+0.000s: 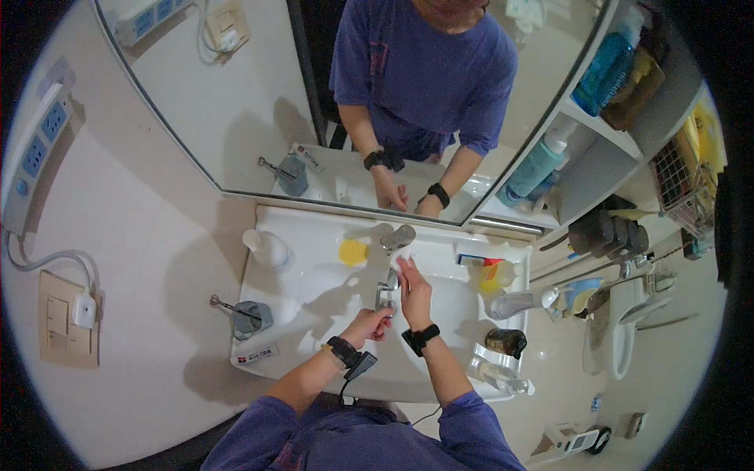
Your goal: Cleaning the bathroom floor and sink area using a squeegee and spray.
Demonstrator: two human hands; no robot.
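Over the white washbasin (314, 314), my left hand (369, 326) is closed, its fingertips pinching the lower end of a chrome spout piece (384, 295) on the faucet. My right hand (415, 294) reaches further in, with its fingers pressing a small white pad or cloth (401, 260) against the faucet. Most of the pad is hidden by the fingers. Behind it the rounded chrome faucet handle (398, 237) stands at the back of the basin. A yellow round item (353, 252), perhaps a sponge, lies on the rim left of the faucet.
On the left rim are a white bottle (269, 250), a grey cup (252, 318) and a toothpaste-like box (258, 354). The right side holds a yellow bottle (496, 276), a clear bottle (509, 305) and a dark jar (505, 341). A mirror (259, 149) rises behind the basin.
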